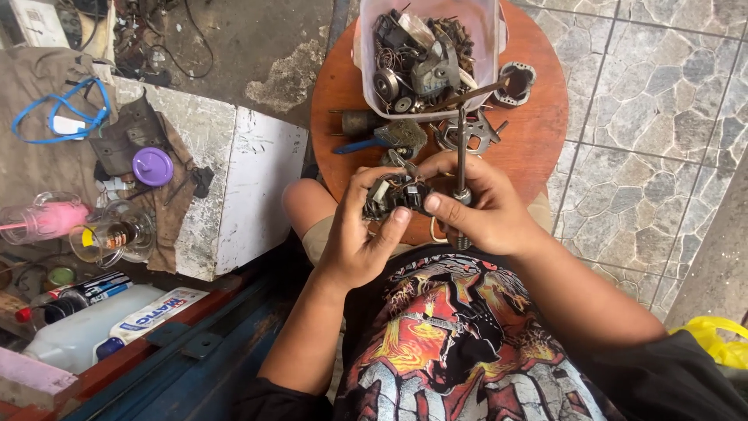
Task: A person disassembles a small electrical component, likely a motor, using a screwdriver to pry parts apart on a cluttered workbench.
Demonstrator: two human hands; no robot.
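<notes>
Both my hands hold a small dark motor part [396, 195] with copper windings, close over my lap. My left hand [360, 234] grips it from the left, fingers curled around it and the thumb pressing from below. From the right, my right hand [477, 204] pinches the same part and also holds an upright metal shaft [461, 160] between its fingers. The shaft stands vertical and reaches up to a thin rod lying across the tub's rim.
A round wooden stool [538, 132] in front of me carries a clear plastic tub [483, 47] of metal motor scraps, a blue-handled tool [354, 146] and loose metal pieces. At left: a white block [249, 187], purple lid [153, 166], glass jars, bottles. Stone-tiled floor at right.
</notes>
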